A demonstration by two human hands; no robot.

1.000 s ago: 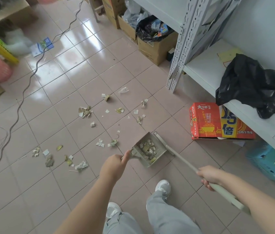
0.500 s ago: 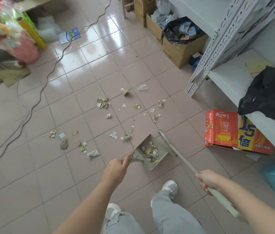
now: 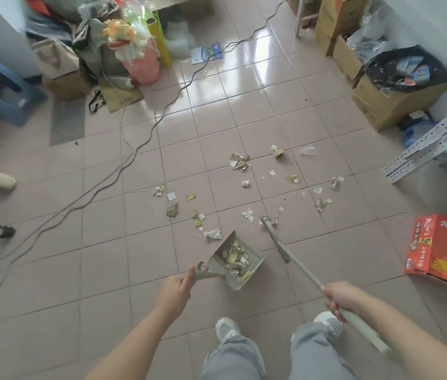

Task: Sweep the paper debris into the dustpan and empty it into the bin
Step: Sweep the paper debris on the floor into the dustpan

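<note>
Closest to me, my shoes [image 3: 225, 329] stand on the pink tiled floor [image 3: 101, 270]. My left hand [image 3: 174, 290] is curled round the hooked handle of the grey dustpan [image 3: 255, 263]. The pan reaches forward and to the right from that grasp, and a heap of torn paper scraps [image 3: 237, 256] lies inside it. My right hand [image 3: 338, 297] is clenched round the pale green shaft of the broom [image 3: 293, 259]. The shaft runs forward and left from my fist, and its head lies on the tiles just right of the pan, not touching it.

The loose paper debris [image 3: 240, 161] lies beyond both hands. One crumpled piece [image 3: 212, 235] sits right beside the pan's far left edge, a few bits lie at the broom's tip, and the rest is strewn over several tiles farther out.

A red printed carton [image 3: 441, 248] lies well to the right. Grey cables [image 3: 145, 138] trail across the floor on the left. At the far right stands a cardboard box lined with a black bag [image 3: 397, 86], holding rubbish.
</note>
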